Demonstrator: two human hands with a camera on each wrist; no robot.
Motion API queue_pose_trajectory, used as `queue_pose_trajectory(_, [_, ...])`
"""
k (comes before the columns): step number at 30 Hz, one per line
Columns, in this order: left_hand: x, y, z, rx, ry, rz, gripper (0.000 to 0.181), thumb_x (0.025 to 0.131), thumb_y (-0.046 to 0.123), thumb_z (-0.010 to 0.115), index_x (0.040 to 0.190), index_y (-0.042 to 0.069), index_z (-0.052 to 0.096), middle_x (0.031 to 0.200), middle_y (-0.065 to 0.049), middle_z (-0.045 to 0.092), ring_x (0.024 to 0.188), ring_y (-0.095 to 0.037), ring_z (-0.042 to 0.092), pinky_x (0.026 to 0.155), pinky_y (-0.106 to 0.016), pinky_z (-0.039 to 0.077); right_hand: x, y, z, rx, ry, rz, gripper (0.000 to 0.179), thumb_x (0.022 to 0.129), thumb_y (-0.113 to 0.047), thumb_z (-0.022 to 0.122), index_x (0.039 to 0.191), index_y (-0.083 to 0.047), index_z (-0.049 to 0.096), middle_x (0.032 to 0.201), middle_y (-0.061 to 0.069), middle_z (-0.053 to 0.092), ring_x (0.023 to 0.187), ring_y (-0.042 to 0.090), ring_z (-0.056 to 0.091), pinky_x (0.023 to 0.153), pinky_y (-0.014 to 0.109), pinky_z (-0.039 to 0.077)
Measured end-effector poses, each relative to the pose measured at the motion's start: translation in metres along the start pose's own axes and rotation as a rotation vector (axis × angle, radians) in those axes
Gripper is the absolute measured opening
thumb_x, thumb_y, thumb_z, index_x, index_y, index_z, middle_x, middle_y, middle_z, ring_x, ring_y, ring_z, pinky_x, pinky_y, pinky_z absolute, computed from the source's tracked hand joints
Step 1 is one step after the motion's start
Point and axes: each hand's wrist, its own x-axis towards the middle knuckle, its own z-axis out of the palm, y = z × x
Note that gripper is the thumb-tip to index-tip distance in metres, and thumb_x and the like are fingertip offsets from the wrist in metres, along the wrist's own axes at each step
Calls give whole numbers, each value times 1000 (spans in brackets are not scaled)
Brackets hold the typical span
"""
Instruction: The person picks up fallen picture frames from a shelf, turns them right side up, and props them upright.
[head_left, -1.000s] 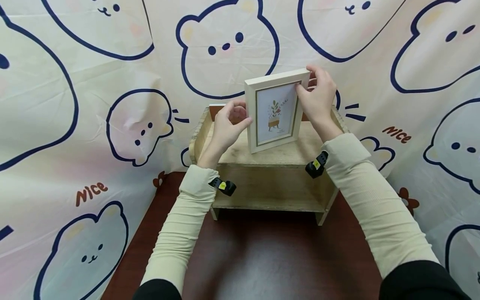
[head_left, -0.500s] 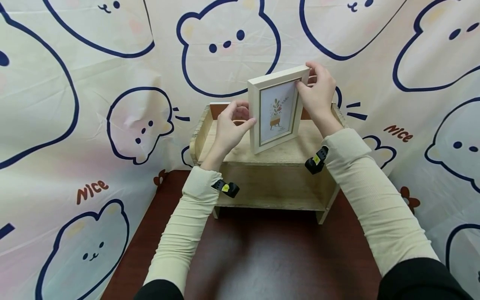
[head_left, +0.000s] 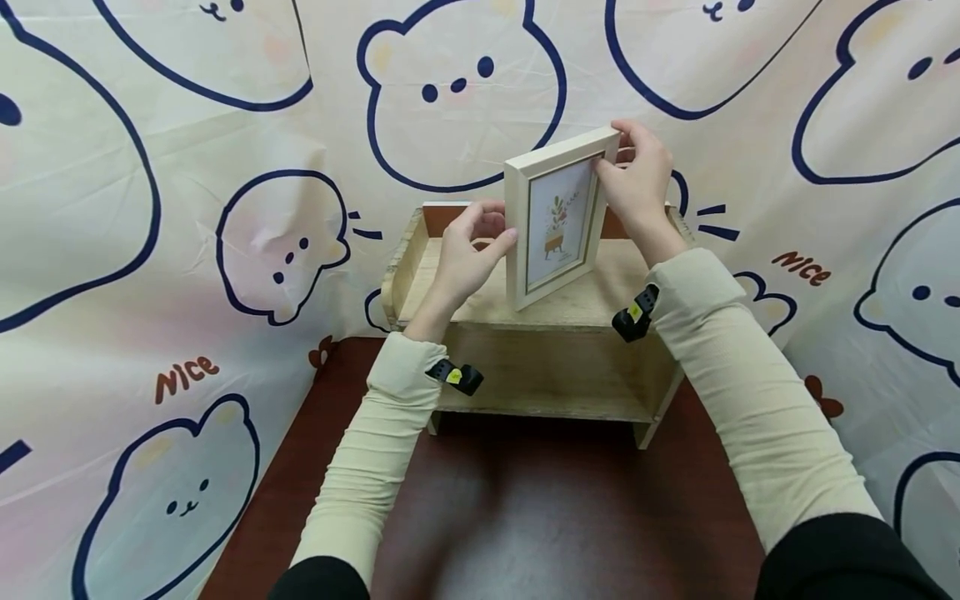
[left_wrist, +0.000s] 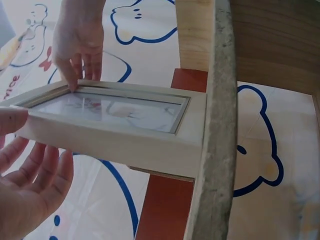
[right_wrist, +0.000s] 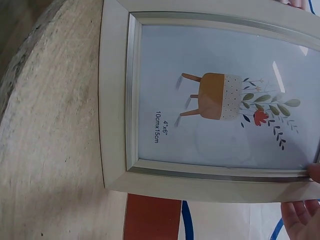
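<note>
A cream picture frame (head_left: 558, 217) stands upright on the top board of a small wooden shelf (head_left: 480, 304), turned at an angle with its left side nearer. Behind its glass is a print of a potted plant, seen close in the right wrist view. My right hand (head_left: 639, 179) pinches the upper right corner, thumb on the front and fingers behind. At the left edge my left hand (head_left: 468, 254) holds the side, thumb toward the front and fingers curled behind. The left wrist view shows the frame's lower end (left_wrist: 192, 135) right at the shelf board (left_wrist: 217, 120).
Raised side panels (head_left: 402, 267) bound the shelf's top, and a reddish-brown strip (head_left: 442, 218) runs along its back. Below is a lower compartment (head_left: 547, 375). The shelf stands on a dark red-brown table (head_left: 570, 517), against a cloth backdrop (head_left: 285, 250) printed with bears.
The picture frame has turned a little, its left side swinging toward me and rightward. My left hand has moved slightly right with that edge; the right hand stays at the upper corner.
</note>
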Motion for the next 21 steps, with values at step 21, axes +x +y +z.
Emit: queue_pose_trajectory(21, [15,-26,-1,-86,-219,-25,35,93,7,50,127,-2,47,111,-18,56,98,-22,53,76,-32,48,-3,-3,4,96,3,89,49,84,-7,58,132,-10,46,104,2,49,90,9,46,81,21,42])
